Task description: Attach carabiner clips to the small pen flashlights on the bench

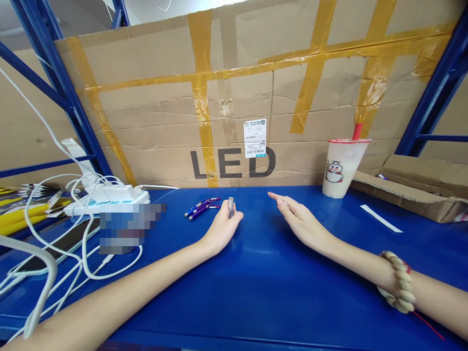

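The left hand (222, 226) has its grip clamped on a slim grey cylinder (230, 204), upright over the glossy blue worktop (252, 292); its lower end is hidden. The right hand's (303, 222) grip state cannot be told.

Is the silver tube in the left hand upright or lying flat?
Roughly upright: the silver tube points up from the left hand; its lower part is hidden.

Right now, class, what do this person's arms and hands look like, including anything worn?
The left hand and right hand are ungloved, with no sleeves in view. Above the right hand sits a bracelet of chunky, rounded, pale beige beads, with a thin red string trailing from it.
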Tool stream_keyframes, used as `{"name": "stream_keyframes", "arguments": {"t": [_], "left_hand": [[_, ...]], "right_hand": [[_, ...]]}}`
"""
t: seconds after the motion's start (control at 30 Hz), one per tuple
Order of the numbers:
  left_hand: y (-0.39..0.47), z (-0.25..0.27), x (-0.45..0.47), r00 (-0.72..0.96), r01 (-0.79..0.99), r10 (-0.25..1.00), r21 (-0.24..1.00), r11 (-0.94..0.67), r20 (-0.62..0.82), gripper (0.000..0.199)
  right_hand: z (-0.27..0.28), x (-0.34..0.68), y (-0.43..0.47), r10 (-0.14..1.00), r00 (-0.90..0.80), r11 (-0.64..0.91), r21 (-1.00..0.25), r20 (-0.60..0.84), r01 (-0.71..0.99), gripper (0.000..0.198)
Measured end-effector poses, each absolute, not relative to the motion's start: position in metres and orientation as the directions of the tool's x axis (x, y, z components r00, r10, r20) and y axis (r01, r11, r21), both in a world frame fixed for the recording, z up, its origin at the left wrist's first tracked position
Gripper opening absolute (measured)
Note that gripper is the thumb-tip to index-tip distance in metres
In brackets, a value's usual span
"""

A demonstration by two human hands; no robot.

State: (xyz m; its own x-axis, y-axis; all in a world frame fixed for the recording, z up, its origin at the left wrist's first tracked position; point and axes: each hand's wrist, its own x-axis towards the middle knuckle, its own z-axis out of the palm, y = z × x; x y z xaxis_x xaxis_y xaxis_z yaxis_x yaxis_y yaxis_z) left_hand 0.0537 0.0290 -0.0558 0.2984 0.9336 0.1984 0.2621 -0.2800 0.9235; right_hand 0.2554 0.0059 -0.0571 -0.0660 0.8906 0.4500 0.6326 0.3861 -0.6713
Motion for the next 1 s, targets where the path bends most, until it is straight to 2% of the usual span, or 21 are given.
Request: {"name": "stream_keyframes", "arguments": {"t": [0.1,0.23,0.37,0.67,0.87,1.0], "left_hand": [[0.029,-0.056,0.053,0.307,0.282,0.935,0.921,-0.268,0.178,0.019],[0.026,-0.054,0.053,0.332,0.308,0.929,0.912,-0.270,0.163,0.025],[0.021,-0.051,0.053,0.349,0.329,0.924,0.903,-0.277,0.157,0.035],[0.015,-0.047,0.054,0.368,0.461,0.918,0.828,-0.320,0.149,0.044],[0.007,-0.043,0.058,0.417,0.498,0.888,0.769,-0.400,0.193,0.035],[0.007,-0.044,0.057,0.506,0.447,0.818,0.727,-0.521,0.275,0.029]], "right_hand": [[-0.057,0.255,0.006,0.885,-0.077,0.396,-0.655,0.459,0.644,0.059],[-0.055,0.253,0.004,0.921,-0.103,0.369,-0.752,0.377,0.547,0.050],[-0.054,0.252,0.004,0.920,-0.063,0.373,-0.815,0.387,0.442,0.050],[-0.053,0.253,0.004,0.893,-0.064,0.426,-0.794,0.445,0.434,0.041],[-0.053,0.252,0.004,0.888,-0.088,0.446,-0.795,0.452,0.411,0.039],[-0.052,0.252,0.003,0.876,-0.105,0.470,-0.784,0.471,0.404,0.040]]}}
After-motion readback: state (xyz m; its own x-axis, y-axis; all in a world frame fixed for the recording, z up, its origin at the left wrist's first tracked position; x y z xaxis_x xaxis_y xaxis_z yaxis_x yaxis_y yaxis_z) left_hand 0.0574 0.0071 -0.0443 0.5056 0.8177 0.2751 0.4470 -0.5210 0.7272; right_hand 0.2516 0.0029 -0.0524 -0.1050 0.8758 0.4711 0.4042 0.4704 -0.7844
